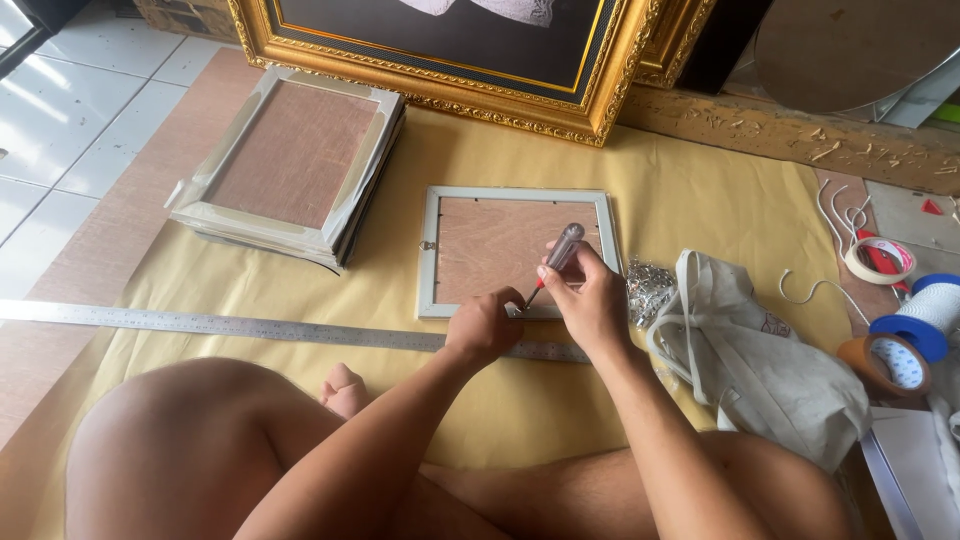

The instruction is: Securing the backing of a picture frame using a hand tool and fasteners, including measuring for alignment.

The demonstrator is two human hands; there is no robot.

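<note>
A small white picture frame [430, 250] lies face down on yellow paper, its brown backing board showing. My right hand [590, 305] grips a screwdriver [556, 255] with a clear handle and red shaft, its tip at the frame's near edge. My left hand [485, 325] is closed at that same near edge, fingers pinched right beside the screwdriver tip; what it pinches is hidden.
A long steel ruler [200, 324] lies across the paper in front of my knees. A stack of frames [295, 160] sits at the far left, a gilt frame [600, 95] behind. At right lie a pile of small metal hardware [650, 285], a cloth bag [760, 360] and tape rolls [890, 365].
</note>
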